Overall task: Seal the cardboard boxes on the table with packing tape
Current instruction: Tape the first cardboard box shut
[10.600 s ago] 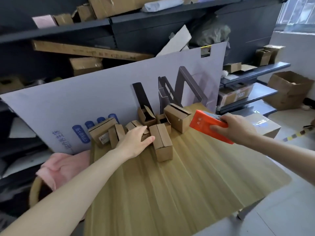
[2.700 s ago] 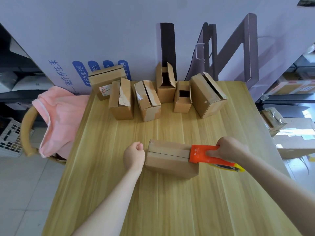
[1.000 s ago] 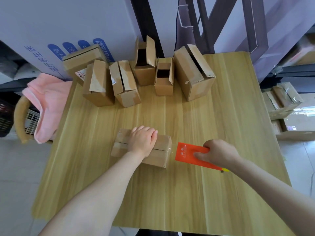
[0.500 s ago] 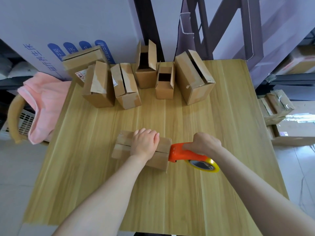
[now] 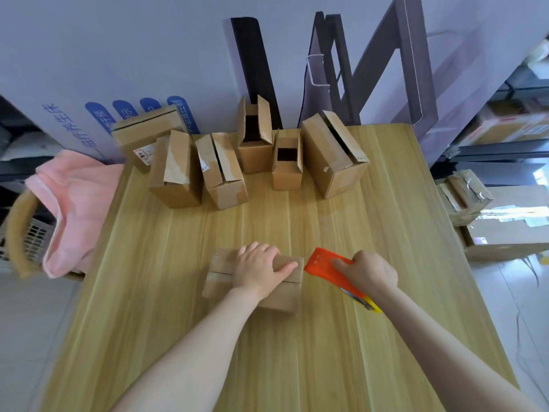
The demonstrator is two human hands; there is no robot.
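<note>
A small cardboard box point(image 5: 221, 270) lies on its side near the middle of the wooden table point(image 5: 297, 337). My left hand point(image 5: 258, 270) presses flat on top of it, fingers stretched toward its right end. My right hand point(image 5: 367, 273) grips an orange tape dispenser point(image 5: 325, 264), whose flat front edge sits at the box's right end. A yellow tape roll point(image 5: 370, 304) peeks out under my right wrist. Several more small boxes point(image 5: 222, 171) stand in a row at the table's far edge, some with flaps open.
A large grey printed board point(image 5: 148, 55) leans behind the table. A pink cloth point(image 5: 71, 203) hangs over a chair at the left. Taped cartons point(image 5: 463, 194) are stacked on the floor to the right, with shelves beyond.
My right hand has tilted the dispenser so its orange face shows again at the box's right end. My left hand has slid a little rightward along the top of the box.
</note>
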